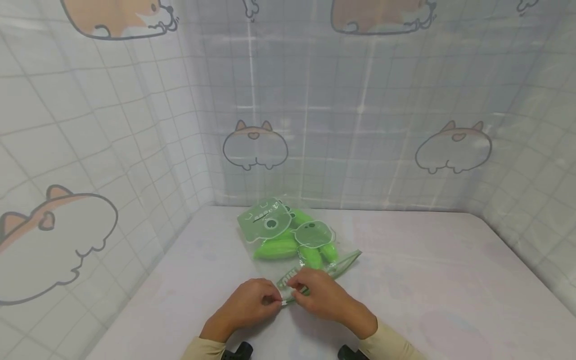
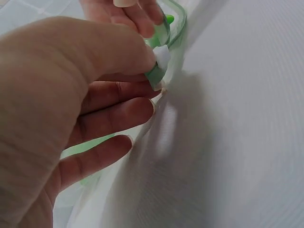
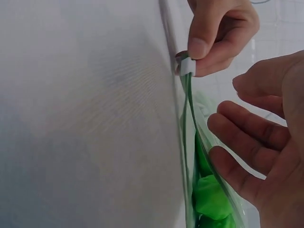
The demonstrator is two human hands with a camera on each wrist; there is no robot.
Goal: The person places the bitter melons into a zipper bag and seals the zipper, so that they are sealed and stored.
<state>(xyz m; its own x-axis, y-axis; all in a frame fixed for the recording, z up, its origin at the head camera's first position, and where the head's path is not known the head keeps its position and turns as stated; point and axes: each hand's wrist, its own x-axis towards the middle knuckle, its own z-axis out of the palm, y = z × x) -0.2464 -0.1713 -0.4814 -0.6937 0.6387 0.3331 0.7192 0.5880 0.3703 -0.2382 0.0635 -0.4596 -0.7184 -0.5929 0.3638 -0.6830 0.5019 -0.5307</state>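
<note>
A clear zip bag (image 1: 265, 220) with green cartoon print lies on the table, its mouth edge towards me. Inside it show several bright green, elongated, rounded things (image 1: 275, 248); their exact kind is unclear. My left hand (image 1: 252, 302) pinches the mouth's left corner between thumb and index finger, right at the white zip slider (image 3: 188, 66). From the slider, the two green zip strips (image 3: 186, 109) run apart, so the mouth gapes there. Beside the mouth, my right hand (image 1: 325, 295) has loosely bent fingers (image 3: 247, 135), with a gap between thumb and fingertips and nothing held.
The pale table (image 1: 427, 260) extends around the bag. Behind it and at both sides hang whitish gridded sheets (image 1: 351, 125) with dog drawings. Dark wrist devices (image 1: 240, 351) show below the beige sleeves (image 1: 204, 349).
</note>
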